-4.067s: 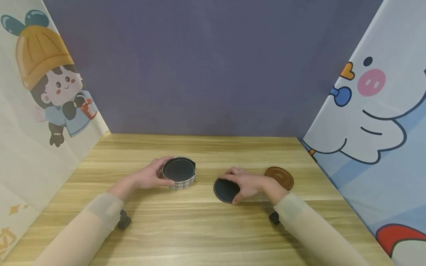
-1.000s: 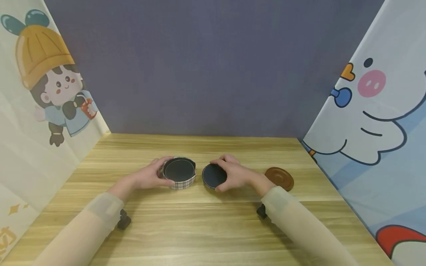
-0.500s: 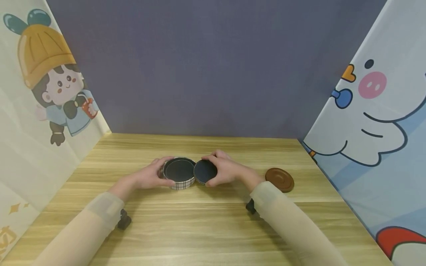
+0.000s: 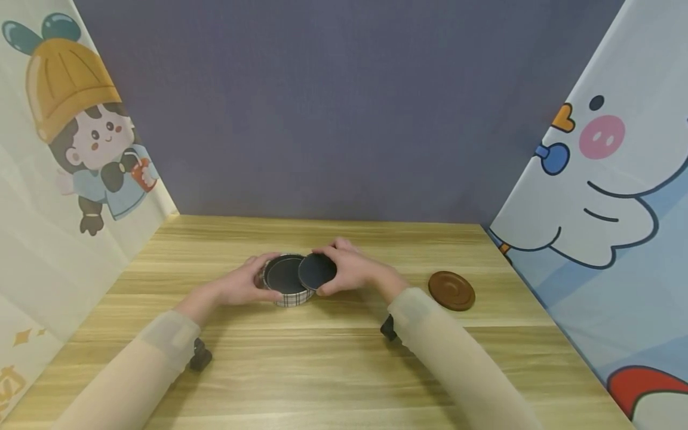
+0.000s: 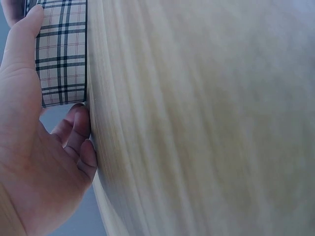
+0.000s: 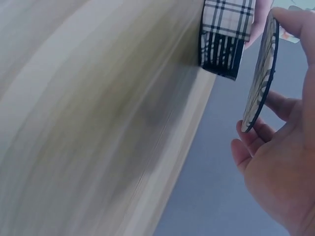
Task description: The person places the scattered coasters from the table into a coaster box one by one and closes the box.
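My left hand grips the left side of a round coaster holder, thumb in front and fingers behind. Its plaid wall shows up close in the left wrist view, standing on the wood. A dark gap opens in the wall on the side facing my right hand. Pinched by its edge between thumb and fingers, a thin round black coaster is in my right hand. In the head view it overlaps the holder's right rim; the right wrist view shows it raised above the holder, its underside patterned.
A brown round saucer-like disc lies to the right on the wood-grain table. Behind the table rises a grey-blue panel, with cartoon-printed panels at left and right. A small black device sits at my left wrist.
My right hand has lifted the coaster off the table and carried it left, from apart from the holder to over its right rim. The left hand keeps its grip in place.
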A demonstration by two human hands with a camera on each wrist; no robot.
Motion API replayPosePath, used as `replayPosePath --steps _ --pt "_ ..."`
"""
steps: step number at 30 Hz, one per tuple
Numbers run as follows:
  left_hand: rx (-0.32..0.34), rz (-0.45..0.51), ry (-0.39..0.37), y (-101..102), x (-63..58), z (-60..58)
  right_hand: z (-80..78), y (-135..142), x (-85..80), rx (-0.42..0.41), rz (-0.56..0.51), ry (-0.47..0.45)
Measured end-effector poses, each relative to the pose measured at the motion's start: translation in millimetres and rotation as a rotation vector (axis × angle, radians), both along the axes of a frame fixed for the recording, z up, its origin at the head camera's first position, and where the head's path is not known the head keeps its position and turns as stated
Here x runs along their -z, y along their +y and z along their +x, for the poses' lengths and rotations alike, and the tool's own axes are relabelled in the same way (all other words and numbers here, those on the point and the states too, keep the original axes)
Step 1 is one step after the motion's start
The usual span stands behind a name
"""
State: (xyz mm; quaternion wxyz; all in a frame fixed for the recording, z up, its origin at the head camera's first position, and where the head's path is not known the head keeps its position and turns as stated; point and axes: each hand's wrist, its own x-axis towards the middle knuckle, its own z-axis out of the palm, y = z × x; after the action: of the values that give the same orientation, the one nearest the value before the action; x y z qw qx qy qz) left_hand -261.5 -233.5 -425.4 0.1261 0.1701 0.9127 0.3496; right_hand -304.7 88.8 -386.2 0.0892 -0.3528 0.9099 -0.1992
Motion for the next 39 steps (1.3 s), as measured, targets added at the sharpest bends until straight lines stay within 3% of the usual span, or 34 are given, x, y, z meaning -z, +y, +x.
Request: replayPosePath --steps 20,39 --pt "0.029 0.0 0.0 -2 0.5 -1.2 -1.6 -48 6.3 -0.021 -0.02 -0.01" --pt "0.053 0.018 -0.009 -2 -0.5 -1.3 -2.4 -62 7.2 -0.028 -0.034 -0.042"
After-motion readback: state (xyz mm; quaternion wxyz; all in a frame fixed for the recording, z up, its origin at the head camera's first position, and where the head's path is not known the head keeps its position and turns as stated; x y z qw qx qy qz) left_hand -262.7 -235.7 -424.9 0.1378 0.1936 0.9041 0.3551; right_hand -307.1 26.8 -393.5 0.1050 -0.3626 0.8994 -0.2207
